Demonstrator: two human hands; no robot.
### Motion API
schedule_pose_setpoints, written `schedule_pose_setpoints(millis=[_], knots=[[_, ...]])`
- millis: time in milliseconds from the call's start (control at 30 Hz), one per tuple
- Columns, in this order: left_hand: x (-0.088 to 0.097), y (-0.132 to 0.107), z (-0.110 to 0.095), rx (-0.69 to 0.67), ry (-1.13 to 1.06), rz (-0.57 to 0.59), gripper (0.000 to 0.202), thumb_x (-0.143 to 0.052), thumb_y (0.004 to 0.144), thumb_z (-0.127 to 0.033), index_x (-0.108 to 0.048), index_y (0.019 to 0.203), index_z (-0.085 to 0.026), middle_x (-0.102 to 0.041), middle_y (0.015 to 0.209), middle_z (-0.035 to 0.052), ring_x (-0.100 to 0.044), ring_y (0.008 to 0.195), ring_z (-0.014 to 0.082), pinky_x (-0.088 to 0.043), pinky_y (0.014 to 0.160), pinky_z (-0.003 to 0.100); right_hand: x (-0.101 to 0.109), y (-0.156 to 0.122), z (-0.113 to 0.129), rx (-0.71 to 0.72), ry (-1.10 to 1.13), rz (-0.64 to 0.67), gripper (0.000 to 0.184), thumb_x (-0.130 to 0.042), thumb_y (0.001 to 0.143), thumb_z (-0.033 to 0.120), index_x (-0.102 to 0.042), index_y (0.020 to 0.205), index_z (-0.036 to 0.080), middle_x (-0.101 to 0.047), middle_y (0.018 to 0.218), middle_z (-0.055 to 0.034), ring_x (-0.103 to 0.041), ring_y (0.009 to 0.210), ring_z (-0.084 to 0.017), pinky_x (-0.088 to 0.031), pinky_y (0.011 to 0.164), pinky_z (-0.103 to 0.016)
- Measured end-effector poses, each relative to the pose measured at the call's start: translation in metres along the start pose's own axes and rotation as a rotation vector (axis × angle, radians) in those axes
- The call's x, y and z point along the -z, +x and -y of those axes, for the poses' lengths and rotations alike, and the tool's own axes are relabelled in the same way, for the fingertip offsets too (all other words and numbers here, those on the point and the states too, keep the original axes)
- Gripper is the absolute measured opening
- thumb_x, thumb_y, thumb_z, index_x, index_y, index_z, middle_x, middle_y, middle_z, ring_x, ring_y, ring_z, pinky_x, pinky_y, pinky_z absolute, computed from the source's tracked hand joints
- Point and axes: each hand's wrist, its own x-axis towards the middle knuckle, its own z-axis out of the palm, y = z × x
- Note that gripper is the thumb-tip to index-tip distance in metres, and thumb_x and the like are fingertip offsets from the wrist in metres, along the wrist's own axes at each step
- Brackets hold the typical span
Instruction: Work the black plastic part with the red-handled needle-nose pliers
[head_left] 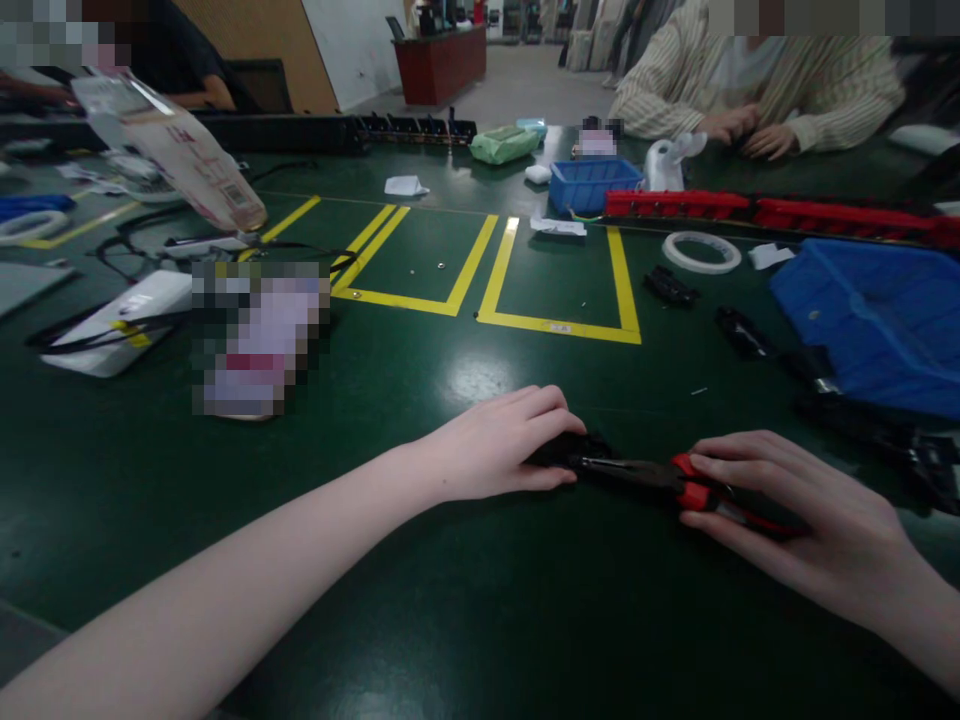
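Note:
Near the middle of the green table, my left hand (517,440) is closed around a small black part (559,450), its fingers covering much of it. My right hand (810,515) grips the red handles of long-nosed pliers (645,472). The pliers point left, and their tips meet the black part at my left fingertips. Whether the jaws are clamped on it I cannot make out. Further black parts (742,333) lie beyond my right hand, beside a blue plastic bin (885,320).
Yellow tape (559,328) marks rectangles on the table (420,380). A phone (262,345) and a white box with black cable (120,325) lie left. A tape roll (701,252), a small blue bin (592,187) and a red strip (750,212) sit farther back. A person (757,90) sits opposite.

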Motion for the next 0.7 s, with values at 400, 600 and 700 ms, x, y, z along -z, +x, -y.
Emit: schedule_pose_setpoints(millis=[400,600,700], knots=[[0.002,0.001,0.001,-0.037,0.044,-0.013,0.038,-0.063,0.088,-0.034,-0.056,0.117,-0.010,-0.057,0.105,0.0087,-0.055,0.092,0.0186,-0.047,0.076,0.028,0.002,-0.002,-0.015,0.101,-0.117,-0.010,0.026,-0.064,0.080,0.037,-0.061,0.102,0.024,-0.064,0.098,-0.0045,-0.066,0.079,-0.016,-0.055,0.065,-0.026],[0.000,0.001,0.001,-0.042,0.046,-0.020,0.039,-0.064,0.087,-0.034,-0.057,0.117,-0.009,-0.057,0.104,0.0082,-0.054,0.091,0.0182,-0.047,0.075,0.027,0.003,-0.001,-0.018,0.131,-0.124,-0.003,0.028,-0.066,0.079,0.037,-0.061,0.102,0.023,-0.066,0.097,-0.0053,-0.066,0.079,-0.017,-0.055,0.065,-0.026],[0.000,0.000,0.001,-0.032,0.048,-0.014,0.038,-0.063,0.088,-0.035,-0.057,0.117,-0.011,-0.057,0.105,0.0081,-0.055,0.091,0.0185,-0.047,0.075,0.028,0.001,0.001,-0.015,0.125,-0.108,-0.015,0.028,-0.065,0.079,0.037,-0.062,0.102,0.022,-0.066,0.098,-0.0060,-0.066,0.081,-0.018,-0.056,0.066,-0.028]])
